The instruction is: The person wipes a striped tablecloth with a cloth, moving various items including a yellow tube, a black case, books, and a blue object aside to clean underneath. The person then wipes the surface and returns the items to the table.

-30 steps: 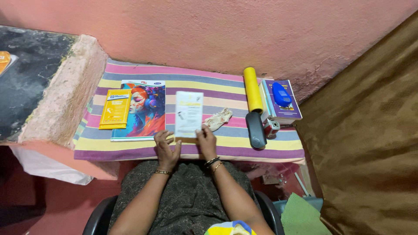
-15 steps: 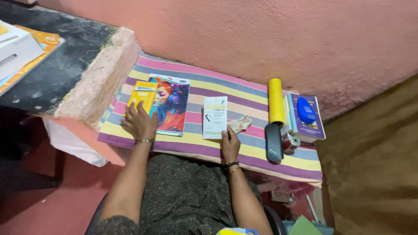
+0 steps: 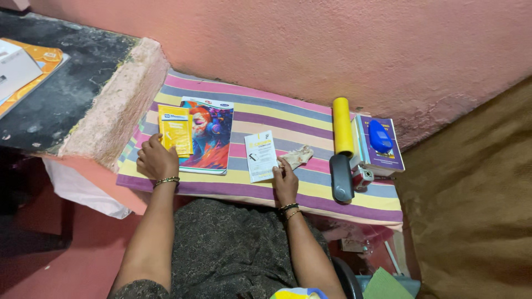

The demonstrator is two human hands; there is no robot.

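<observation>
A striped cloth [image 3: 288,119] in pink, yellow and purple covers the ledge against the pink wall, with a rough plaster block [image 3: 113,105] hemming in its left end. On the cloth lies a notebook [image 3: 209,135] with a bright painted face on its cover, and a yellow packet [image 3: 175,128] rests on the notebook's left side. Further right sits a purple book [image 3: 382,150] with a blue oval thing [image 3: 380,136] on top, a yellow roll [image 3: 342,126] just beside it and a dark grey handle-shaped tool [image 3: 341,177] below the roll. A white leaflet [image 3: 260,155] (yellow heading, small dark picture) lies flat mid-cloth, a crumpled rag [image 3: 296,156] at its right.

The left hand [image 3: 157,160] grips the yellow packet's lower edge, fingers curled. The right hand [image 3: 285,181] lies open, fingertips pressing the leaflet's lower right corner.

Half a second ago the left hand lay higher over the packet; the leaflet has since tilted.
</observation>
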